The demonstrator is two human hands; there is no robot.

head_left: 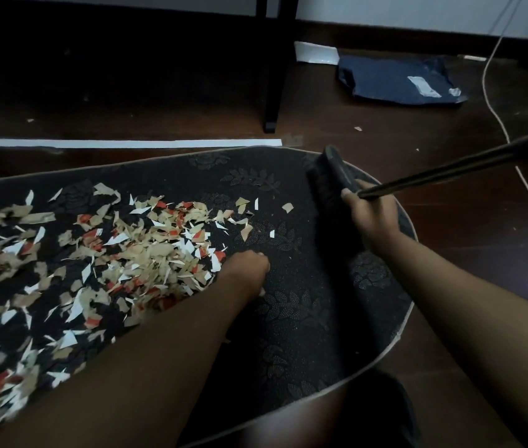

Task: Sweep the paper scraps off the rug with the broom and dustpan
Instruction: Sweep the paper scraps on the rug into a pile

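From the head camera, the person's right hand is wrapped round the thin dark handle of the black broom, low down by the head, whose bristles rest on the far right end of the dark floral-patterned rug. The left hand presses down on the rug at the near edge of the scraps, fingers bent under; whether it pinches anything I cannot tell. The torn beige, white and red paper scraps lie thickly over the left and middle of the rug, thinning to a few stray pieces near the broom. No dustpan shows in this view.

To do the stroke well, I judge the bristles should be kept flat and drawn in short pulls toward the heap, the left hand steadying the rug so it does not ruck, and the strays gathered first.

Around it: a white paper strip on the dark wooden floor beyond the rug, a black furniture leg, a crumpled dark blue bag and a pale cord trailing on the right, near the broom's long handle, which could snag it
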